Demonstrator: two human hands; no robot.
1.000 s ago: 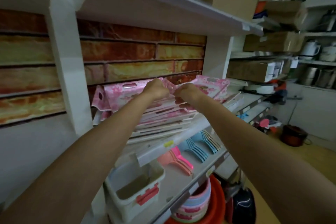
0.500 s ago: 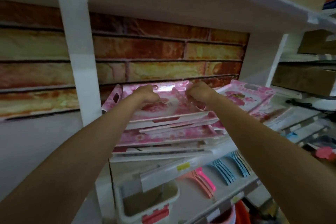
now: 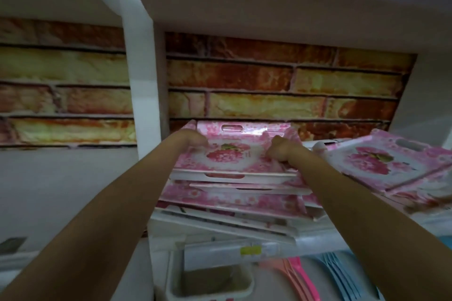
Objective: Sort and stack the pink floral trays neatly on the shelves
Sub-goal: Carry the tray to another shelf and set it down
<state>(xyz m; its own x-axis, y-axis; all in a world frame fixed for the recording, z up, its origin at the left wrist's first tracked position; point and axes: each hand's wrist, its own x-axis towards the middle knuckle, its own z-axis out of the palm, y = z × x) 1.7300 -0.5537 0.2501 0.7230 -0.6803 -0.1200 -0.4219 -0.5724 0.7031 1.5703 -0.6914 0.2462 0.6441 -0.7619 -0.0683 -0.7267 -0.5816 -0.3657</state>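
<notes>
1. Pink floral plastic fills the middle shelf (image 3: 315,239) in the head view, against a brick-pattern back wall (image 3: 269,76); both bare arms reach forward to it
2. Left hand (image 3: 193,140) is curled over the left edge of the top tray (image 3: 232,154), and right hand (image 3: 281,151) is clamped on its right edge; the tray lies flat on the pile
3. Stack of trays (image 3: 234,198) beneath is uneven, its edges fanned and skewed
4. Second pile of trays (image 3: 391,164) sits tilted just to the right, apart from the first
5. Judging progress: one tray seems about placed, while squaring the stack and merging or tidying the right pile remain
6. Below, a white bin (image 3: 210,278) and pink and blue utensils (image 3: 318,278) show
</notes>
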